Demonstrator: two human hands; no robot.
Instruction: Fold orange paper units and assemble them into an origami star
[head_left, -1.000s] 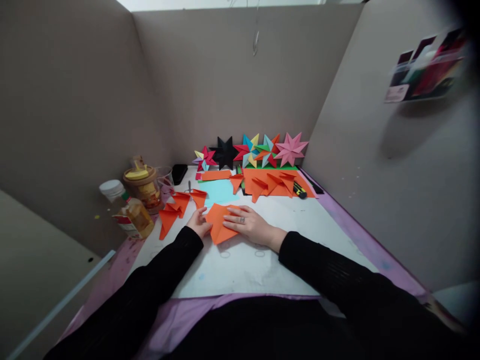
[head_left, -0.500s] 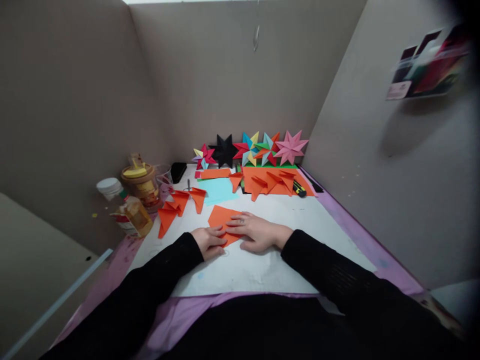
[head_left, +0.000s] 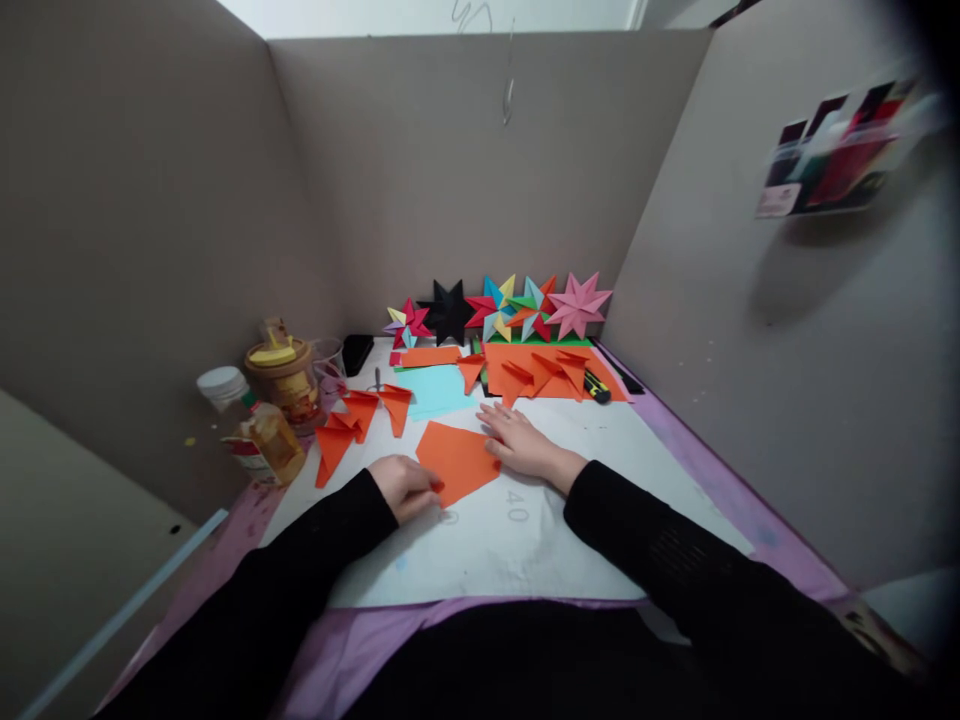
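Observation:
A sheet of orange paper (head_left: 459, 462), with several straight edges, lies flat on the white sheet in front of me. My left hand (head_left: 406, 488) is at its lower left edge, the fingers curled and closed on the paper there. My right hand (head_left: 525, 446) rests at its right edge with the fingers spread; the thumb touches the paper and the other fingers reach beyond it. Folded orange paper pieces (head_left: 337, 440) stand to the left, and others like them (head_left: 517, 380) lie at the back on a larger orange sheet (head_left: 619, 385).
Light blue paper (head_left: 435, 392) lies behind the orange sheet. A yellow and black cutter knife (head_left: 597, 388) is at the back right. Several folded stars, one black (head_left: 448, 312) and one pink (head_left: 579, 305), lean on the back partition. A bottle (head_left: 259, 435) and a lidded cup (head_left: 285, 375) stand left.
My right hand has lifted off the paper's middle and shifted to its right edge, opening its fingers. My left hand has curled its fingers at the lower left edge. The view has tilted up slightly.

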